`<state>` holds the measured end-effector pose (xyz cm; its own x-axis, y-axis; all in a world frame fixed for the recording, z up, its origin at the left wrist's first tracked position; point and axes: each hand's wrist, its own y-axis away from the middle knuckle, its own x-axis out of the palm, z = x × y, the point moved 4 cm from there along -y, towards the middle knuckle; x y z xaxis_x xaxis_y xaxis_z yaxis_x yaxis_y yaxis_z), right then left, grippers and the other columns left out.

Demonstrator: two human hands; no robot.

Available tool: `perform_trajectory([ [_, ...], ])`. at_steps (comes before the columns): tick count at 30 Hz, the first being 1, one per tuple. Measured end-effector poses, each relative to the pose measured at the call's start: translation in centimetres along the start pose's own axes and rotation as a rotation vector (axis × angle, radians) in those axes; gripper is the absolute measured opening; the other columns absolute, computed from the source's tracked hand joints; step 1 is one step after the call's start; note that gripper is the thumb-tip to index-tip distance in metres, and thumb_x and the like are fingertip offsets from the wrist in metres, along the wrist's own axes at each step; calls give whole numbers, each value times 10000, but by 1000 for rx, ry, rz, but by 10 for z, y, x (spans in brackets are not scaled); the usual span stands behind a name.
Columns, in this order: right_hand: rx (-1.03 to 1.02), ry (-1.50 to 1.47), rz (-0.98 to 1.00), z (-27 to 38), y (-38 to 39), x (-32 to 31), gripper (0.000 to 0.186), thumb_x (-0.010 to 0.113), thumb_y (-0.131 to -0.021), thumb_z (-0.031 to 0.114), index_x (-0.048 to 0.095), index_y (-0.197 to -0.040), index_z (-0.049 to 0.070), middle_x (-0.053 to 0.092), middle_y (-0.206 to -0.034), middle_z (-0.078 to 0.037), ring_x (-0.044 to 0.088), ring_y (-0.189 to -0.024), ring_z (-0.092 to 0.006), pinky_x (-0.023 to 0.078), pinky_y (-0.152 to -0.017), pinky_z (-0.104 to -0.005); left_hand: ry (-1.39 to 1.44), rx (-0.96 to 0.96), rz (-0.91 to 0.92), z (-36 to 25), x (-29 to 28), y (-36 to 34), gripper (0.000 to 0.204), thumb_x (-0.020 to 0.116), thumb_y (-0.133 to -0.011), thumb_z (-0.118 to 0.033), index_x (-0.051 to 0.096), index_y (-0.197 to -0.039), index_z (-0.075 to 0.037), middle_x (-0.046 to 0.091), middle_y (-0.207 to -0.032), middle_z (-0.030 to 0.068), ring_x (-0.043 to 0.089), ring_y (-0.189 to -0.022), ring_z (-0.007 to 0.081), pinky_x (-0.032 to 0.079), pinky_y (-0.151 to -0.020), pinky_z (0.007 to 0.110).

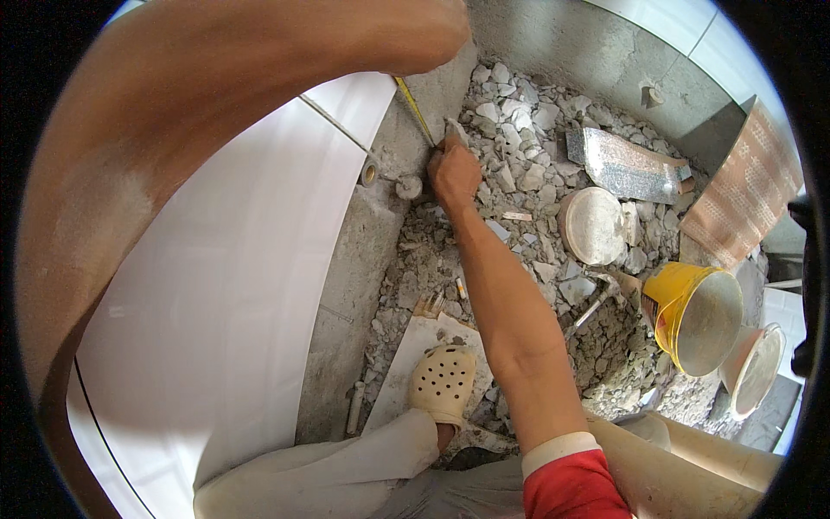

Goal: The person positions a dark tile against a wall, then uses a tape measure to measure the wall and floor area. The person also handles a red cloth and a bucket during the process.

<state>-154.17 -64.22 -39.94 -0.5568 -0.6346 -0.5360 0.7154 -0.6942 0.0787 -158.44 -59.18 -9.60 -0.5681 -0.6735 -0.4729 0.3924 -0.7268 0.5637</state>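
Observation:
My right hand (456, 176) is closed at the lower end of a yellow tape measure blade (413, 108), down by the foot of the wall. The blade runs up from there and disappears behind my left arm (259, 65). That arm, large and close, crosses the upper left, and my left hand does not show. Beside the right hand, a round pipe stub (409, 187) and a threaded pipe fitting (369, 173) sit in the bare cement strip below the white wall tiles (225, 277).
Broken rubble (519, 130) covers the floor, with a hammer (595, 303) lying on it. To the right are a round tub (592, 227), a yellow bucket (692, 316), a pale bucket (757, 370) and a patterned sheet (745, 186). My clog (443, 381) rests on a pale board.

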Motion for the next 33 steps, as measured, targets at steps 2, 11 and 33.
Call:
perform_trajectory([
  [2, 13, 14, 55, -2, -2, 7, 206, 615, -846, 171, 656, -1024, 78, 696, -920, -231, 666, -879, -438, 515, -773, -537, -5, -1, -4, 1, -2, -7, 149, 661, -828, -178, 741, -888, -68, 733, -880, 133, 715, -843, 269, 552, -682, 419],
  [11, -27, -35, 28, -8, -9, 10, 199, 608, -825, 131, 644, -1005, 53, 681, -916, -253, 660, -897, -452, 510, -784, -539, -61, 41, -7, -12, 3, -19, 154, 642, -834, -172, 731, -862, -49, 731, -866, 146, 716, -828, 282, 549, -668, 425],
  [33, -27, -52, -2, -21, -20, 11, 217, 616, -802, 100, 673, -1003, 41, 676, -935, -254, 651, -890, -454, 512, -798, -528, 4, -2, 48, -9, 6, -40, 173, 619, -841, -155, 738, -845, -28, 731, -893, 181, 714, -845, 310, 551, -689, 438],
])
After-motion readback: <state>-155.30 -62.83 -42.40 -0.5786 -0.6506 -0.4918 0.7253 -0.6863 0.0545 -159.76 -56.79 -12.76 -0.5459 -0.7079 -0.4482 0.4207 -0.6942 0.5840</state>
